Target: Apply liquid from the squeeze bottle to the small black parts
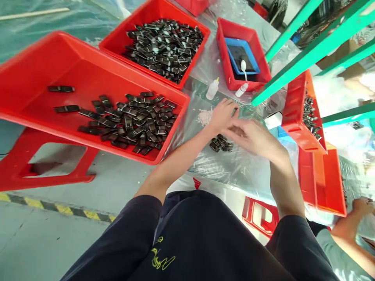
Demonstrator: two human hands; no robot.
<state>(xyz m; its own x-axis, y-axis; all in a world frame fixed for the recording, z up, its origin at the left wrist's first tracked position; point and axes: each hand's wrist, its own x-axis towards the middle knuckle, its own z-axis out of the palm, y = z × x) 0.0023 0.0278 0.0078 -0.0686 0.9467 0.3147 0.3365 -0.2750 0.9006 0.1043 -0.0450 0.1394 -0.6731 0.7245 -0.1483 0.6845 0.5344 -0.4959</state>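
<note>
On the film-covered tabletop we record a small pile of dark pieces, close by our hands on the side toward the body. Appearance: short, oblong, blackish-brown, glossy with pale glints, lying at mixed angles. Our left hand has its fingers bent and close-set, beside a scatter of white bits; our right hand, blurred, overlaps it in view. We cannot tell whether either hand's fingers grip a piece. Similar pieces lie heaped in the red bin at left.
</note>
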